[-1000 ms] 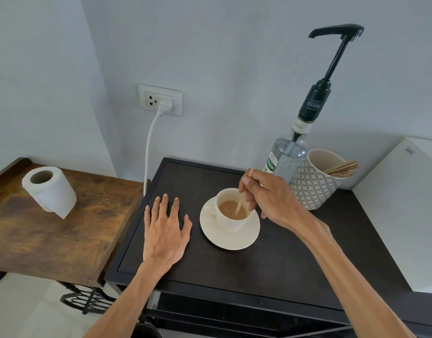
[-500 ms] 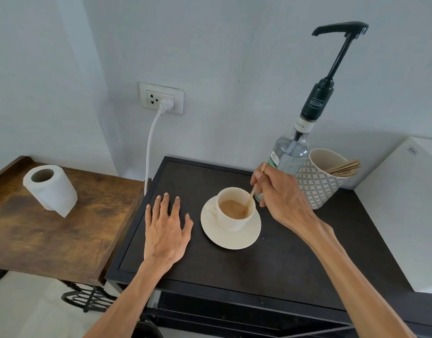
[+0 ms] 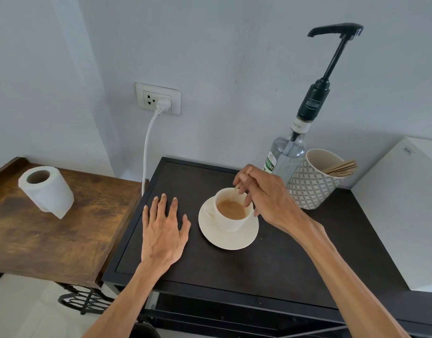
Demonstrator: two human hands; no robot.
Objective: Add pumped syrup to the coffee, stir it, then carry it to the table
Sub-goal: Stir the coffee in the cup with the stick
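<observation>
A white cup of milky coffee [image 3: 230,212] stands on a white saucer [image 3: 228,237] in the middle of a black cart top [image 3: 271,262]. My right hand [image 3: 266,196] hovers over the cup's far rim, pinching a thin wooden stir stick [image 3: 244,178] whose lower end dips into the coffee. My left hand [image 3: 163,228] lies flat on the cart, fingers spread, just left of the saucer. Behind the cup stands a clear syrup bottle [image 3: 285,154] with a tall black pump [image 3: 336,32].
A patterned cup holding wooden sticks [image 3: 315,181] stands right of the bottle. A white box [image 3: 410,211] fills the cart's right side. To the left is a brown wooden table [image 3: 54,230] with a paper roll [image 3: 47,191]. A white cable [image 3: 146,152] hangs from the wall socket.
My right hand has circled with the stick over the cup, from the far side to the right and back to the far rim. The left hand has stayed flat.
</observation>
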